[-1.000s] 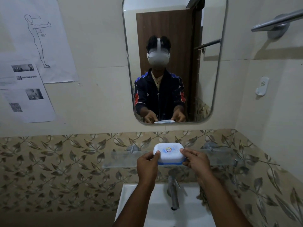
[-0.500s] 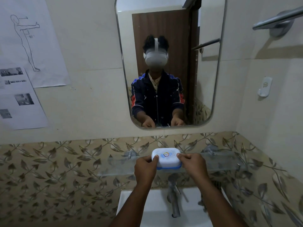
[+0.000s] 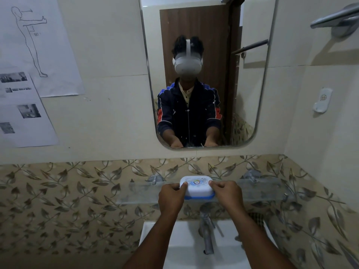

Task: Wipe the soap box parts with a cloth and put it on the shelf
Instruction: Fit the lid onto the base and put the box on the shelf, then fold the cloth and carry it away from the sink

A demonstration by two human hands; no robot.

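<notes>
- The soap box (image 3: 196, 188), closed, white lid with a small round coloured emblem over a blue base, sits at the front edge of the glass shelf (image 3: 258, 191), midway along.
- The left hand (image 3: 171, 198) and right hand (image 3: 227, 195) grip its two ends, fingers curled.
- Below are a tap (image 3: 206, 230) and white sink (image 3: 186, 255); above, a mirror (image 3: 206, 74) on a leaf-patterned tiled wall.

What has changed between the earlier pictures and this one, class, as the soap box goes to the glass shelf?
The soap box has come down and forward: a second ago it was held just above the glass shelf, and now its blue base appears to sit on it. Unchanged: the left hand and right hand still grip its two ends, and the lid is closed.
</notes>
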